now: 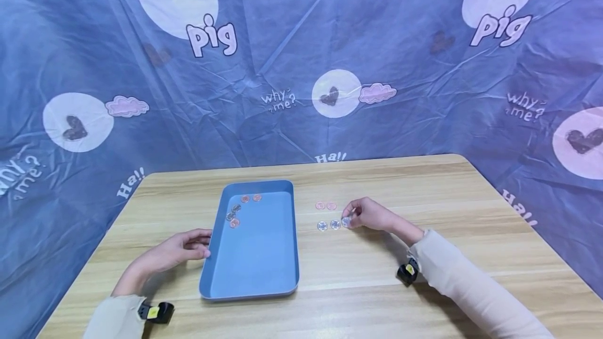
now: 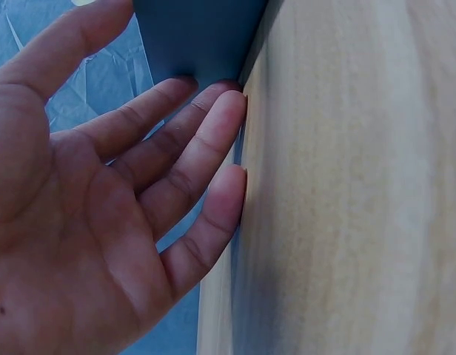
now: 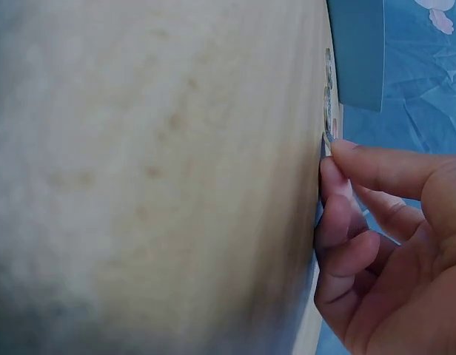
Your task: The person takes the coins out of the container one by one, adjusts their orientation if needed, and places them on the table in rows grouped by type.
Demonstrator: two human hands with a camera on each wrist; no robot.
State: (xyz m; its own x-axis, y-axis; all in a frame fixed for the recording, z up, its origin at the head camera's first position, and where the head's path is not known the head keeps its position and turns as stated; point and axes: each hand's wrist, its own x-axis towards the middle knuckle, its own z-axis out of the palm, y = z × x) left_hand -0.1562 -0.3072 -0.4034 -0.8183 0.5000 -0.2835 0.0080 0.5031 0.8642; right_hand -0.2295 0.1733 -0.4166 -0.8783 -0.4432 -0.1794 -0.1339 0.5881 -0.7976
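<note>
A blue rectangular tray lies on the table at centre left. My left hand rests against its left side; in the left wrist view, the fairly straight fingers touch the tray's outer wall. Inside the tray, toward the far left, are copper-coloured coins and darker silver ones. To the right of the tray, my right hand pinches a silver coin between thumb and fingertips, down at the tabletop. Beside it lie two silver coins, with two pinkish copper coins just behind.
The wooden table reaches back to a blue printed cloth hung behind and at both sides. Black wrist cameras sit below each sleeve, close to the tabletop.
</note>
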